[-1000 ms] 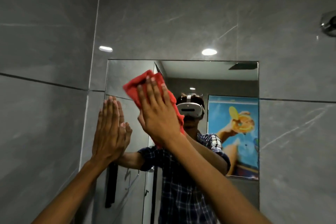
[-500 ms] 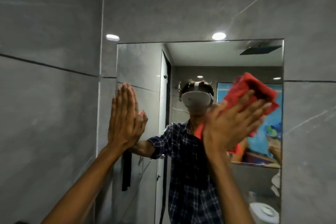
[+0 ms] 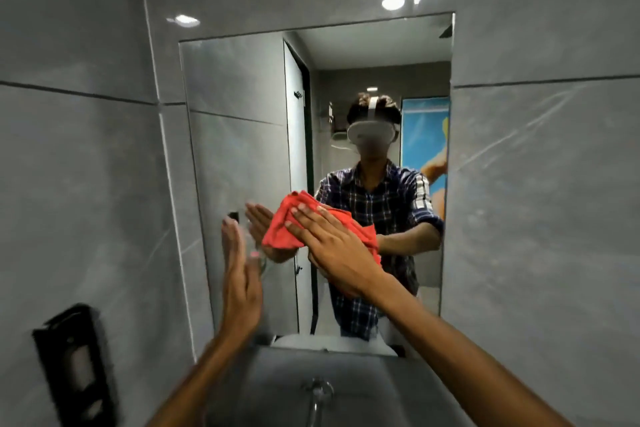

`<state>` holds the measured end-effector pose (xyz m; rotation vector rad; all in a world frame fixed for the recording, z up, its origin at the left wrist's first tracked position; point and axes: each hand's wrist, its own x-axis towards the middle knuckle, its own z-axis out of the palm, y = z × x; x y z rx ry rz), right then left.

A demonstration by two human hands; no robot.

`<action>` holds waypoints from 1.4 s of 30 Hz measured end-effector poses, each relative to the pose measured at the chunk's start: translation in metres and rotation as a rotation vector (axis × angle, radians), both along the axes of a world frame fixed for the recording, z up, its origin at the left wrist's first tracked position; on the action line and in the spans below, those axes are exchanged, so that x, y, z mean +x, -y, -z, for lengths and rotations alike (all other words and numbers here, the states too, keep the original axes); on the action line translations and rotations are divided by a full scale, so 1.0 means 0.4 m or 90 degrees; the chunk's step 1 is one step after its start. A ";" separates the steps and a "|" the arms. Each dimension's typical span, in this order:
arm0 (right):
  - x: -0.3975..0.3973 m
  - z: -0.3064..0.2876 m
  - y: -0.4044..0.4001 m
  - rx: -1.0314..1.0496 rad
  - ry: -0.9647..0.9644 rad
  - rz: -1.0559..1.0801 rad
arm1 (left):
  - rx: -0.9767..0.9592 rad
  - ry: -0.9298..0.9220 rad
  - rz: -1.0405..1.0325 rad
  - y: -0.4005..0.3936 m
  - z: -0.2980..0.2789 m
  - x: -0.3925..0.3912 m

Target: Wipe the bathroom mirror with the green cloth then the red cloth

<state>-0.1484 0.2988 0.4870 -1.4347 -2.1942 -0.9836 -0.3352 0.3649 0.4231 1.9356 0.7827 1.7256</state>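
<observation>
The bathroom mirror hangs on the grey tiled wall in front of me. My right hand lies flat on the red cloth, pressing it against the lower middle of the glass. My left hand is held edge-on with straight fingers at the mirror's lower left, holding nothing; its fingertips are near or on the glass. The green cloth is not in view. The mirror reflects a person in a checked shirt with a headset.
A grey sink with a metal tap sits directly below the mirror. A black dispenser is mounted on the left wall. Grey tiled walls close in on both sides.
My right hand has swept the red cloth from the mirror's upper left to its upper right and now down to the lower middle. My left hand has dropped lower. The view has tilted down to the sink.
</observation>
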 end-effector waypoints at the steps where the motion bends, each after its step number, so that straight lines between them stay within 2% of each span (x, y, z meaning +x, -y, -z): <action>1: 0.008 0.036 0.044 -0.038 -0.107 -0.030 | -0.107 0.056 0.075 0.069 0.048 0.040; 4: 0.007 0.148 0.188 -0.142 -0.418 -0.097 | -0.473 0.290 0.300 0.241 0.132 0.166; 5: 0.009 0.196 0.238 -0.171 -0.468 -0.098 | -0.558 0.332 0.368 0.295 0.154 0.196; 6: 0.013 0.243 0.283 -0.183 -0.489 -0.089 | -0.605 0.336 0.412 0.346 0.175 0.218; 8: 0.050 0.353 0.375 -0.175 -0.449 -0.053 | -0.654 0.372 0.458 0.447 0.240 0.275; 10: 0.100 0.464 0.477 -0.212 -0.503 -0.008 | -0.754 0.416 0.475 0.544 0.336 0.316; 13: 0.199 0.664 0.632 -0.318 -0.784 0.094 | -0.916 0.351 0.430 0.671 0.516 0.377; 15: 0.264 0.800 0.748 -0.450 -1.040 0.165 | -1.015 0.289 0.386 0.753 0.646 0.408; 17: 0.323 0.948 0.848 -0.558 -1.209 0.227 | -1.100 0.209 0.354 0.820 0.771 0.446; 18: 0.346 1.019 0.888 -0.599 -1.220 0.257 | -1.135 0.174 0.334 0.847 0.826 0.466; 21: 0.405 1.229 0.973 -0.644 -1.076 0.425 | -1.200 0.091 0.306 0.911 0.987 0.539; 22: 0.419 1.274 0.985 -0.642 -1.060 0.440 | -1.205 0.071 0.301 0.914 1.033 0.558; 24: 0.449 1.349 0.983 -0.662 -1.121 0.436 | -1.205 0.030 0.284 0.899 1.128 0.608; 28: 0.509 1.453 0.879 -0.568 -1.257 0.475 | -1.143 -0.032 0.231 0.797 1.259 0.705; 31: 0.551 1.506 0.792 -0.533 -1.271 0.482 | -1.089 -0.123 0.262 0.716 1.324 0.751; 35: 0.569 1.529 0.753 -0.493 -1.145 0.511 | -1.049 -0.230 0.271 0.673 1.366 0.770; 37: 0.563 1.510 0.778 -0.538 -1.100 0.525 | -0.978 -0.329 0.264 0.672 1.352 0.759; 39: 0.547 1.473 0.810 -0.600 -1.033 0.541 | -0.852 -0.481 0.252 0.692 1.296 0.740; 41: 0.529 1.440 0.835 -0.653 -0.903 0.508 | -0.689 -0.588 0.249 0.725 1.246 0.714; 42: 0.521 1.397 0.841 -0.660 -0.789 0.482 | -0.589 -0.627 0.245 0.730 1.210 0.697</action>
